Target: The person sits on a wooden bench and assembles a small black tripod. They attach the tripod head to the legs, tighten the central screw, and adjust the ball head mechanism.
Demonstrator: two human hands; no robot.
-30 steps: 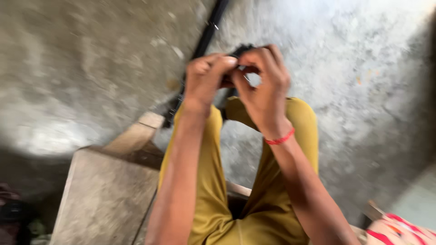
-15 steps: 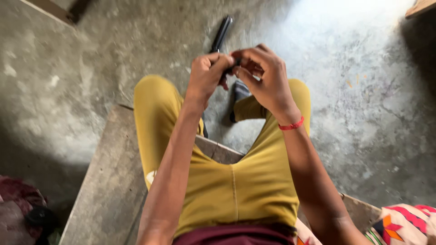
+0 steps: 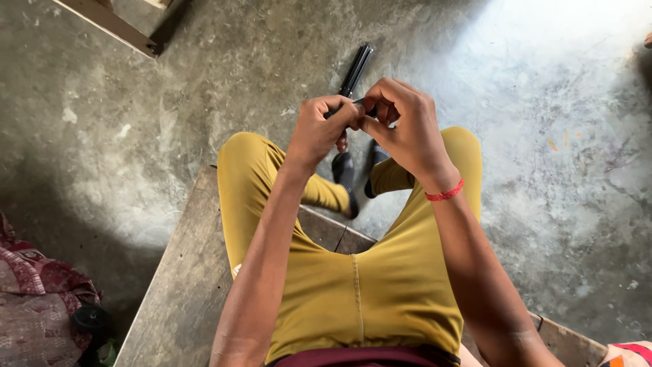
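Observation:
My left hand and my right hand meet above my knees, fingers pinched together on a small dark object that is mostly hidden between them. A red thread band circles my right wrist. I sit on a worn wooden bench in mustard-yellow trousers. Below the hands my feet rest in dark sandals. A long black tool lies on the concrete floor just beyond my hands.
Rough grey concrete floor surrounds the bench. A wooden beam crosses the top left corner. A dark red patterned cloth bundle sits at the lower left. A striped cloth corner shows at the lower right.
The view has tilted down and back, so the bench, my lap and feet now show. My hands stay pinched together on the small dark object.

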